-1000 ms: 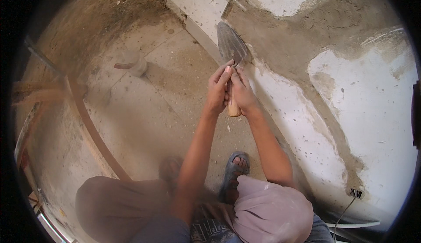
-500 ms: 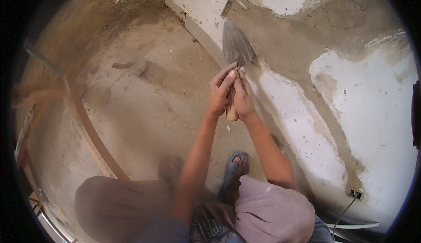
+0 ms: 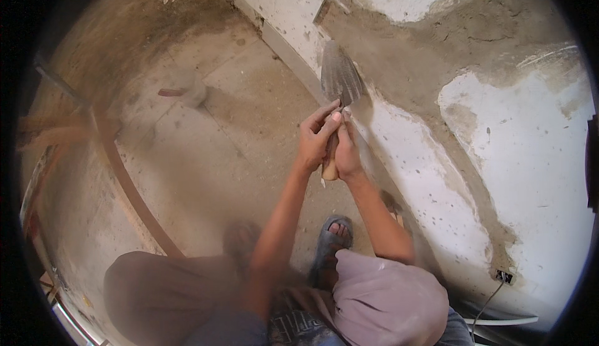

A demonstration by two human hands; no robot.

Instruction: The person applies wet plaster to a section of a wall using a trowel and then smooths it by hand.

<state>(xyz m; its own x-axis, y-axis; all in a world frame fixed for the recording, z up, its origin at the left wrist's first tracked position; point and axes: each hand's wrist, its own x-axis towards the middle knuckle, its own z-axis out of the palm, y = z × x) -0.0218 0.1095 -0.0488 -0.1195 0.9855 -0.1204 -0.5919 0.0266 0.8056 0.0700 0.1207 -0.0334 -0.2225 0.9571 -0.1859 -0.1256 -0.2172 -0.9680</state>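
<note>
Both hands, left hand [image 3: 315, 143] and right hand [image 3: 347, 152], fingers clamped on trowel [image 3: 339, 81]; blade edge against wall [image 3: 524, 152]; floor [image 3: 206, 152] open leftward.

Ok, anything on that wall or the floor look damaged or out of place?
Yes. The wall is patchy: a rough grey mortar band cuts across white plaster, with cracks near its top. Both hands grip the trowel against it. The floor is dusty and stained.

We are seeing the trowel [image 3: 340, 79] tilting more upright against the wall [image 3: 424, 71], while both hands [image 3: 329, 143] are sliding slightly lower on its handle.
</note>
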